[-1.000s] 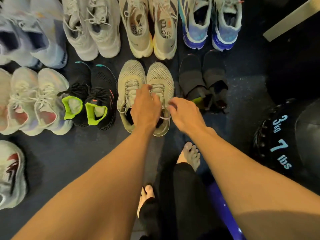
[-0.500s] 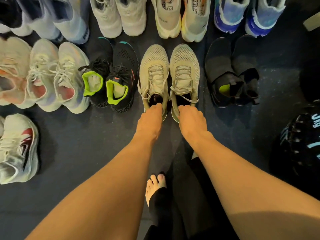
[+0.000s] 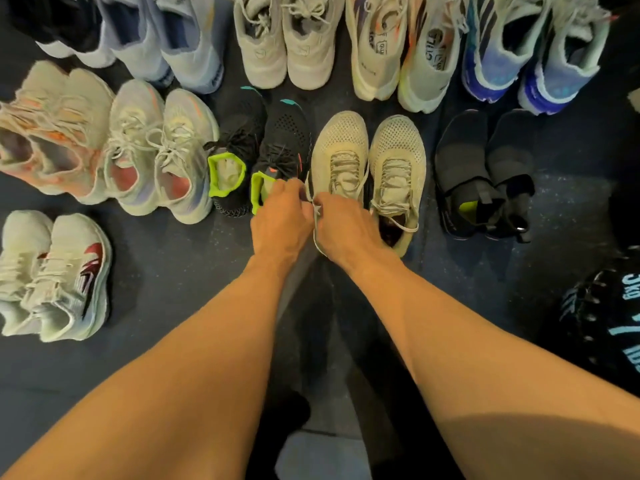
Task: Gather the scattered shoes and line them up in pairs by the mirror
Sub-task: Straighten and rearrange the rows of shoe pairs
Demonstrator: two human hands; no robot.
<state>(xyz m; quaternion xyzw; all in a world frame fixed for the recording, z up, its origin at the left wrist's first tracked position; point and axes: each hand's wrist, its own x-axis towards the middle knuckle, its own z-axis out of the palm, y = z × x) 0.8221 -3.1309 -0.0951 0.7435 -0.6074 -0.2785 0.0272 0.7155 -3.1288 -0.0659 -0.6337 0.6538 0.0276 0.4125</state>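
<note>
Dark speckled rubber flooring [image 3: 166, 271] carries two rows of paired shoes. Left hand [image 3: 282, 216] and right hand [image 3: 346, 226] meet, fingers pinched on the pale lace [image 3: 317, 211] of the left beige mesh sneaker [image 3: 341, 150]; its twin [image 3: 396, 161] sits touching. Black knit trainers with lime-green collars [image 3: 242, 150] stand just left, black slip-on shoes [image 3: 485, 174] right.
</note>
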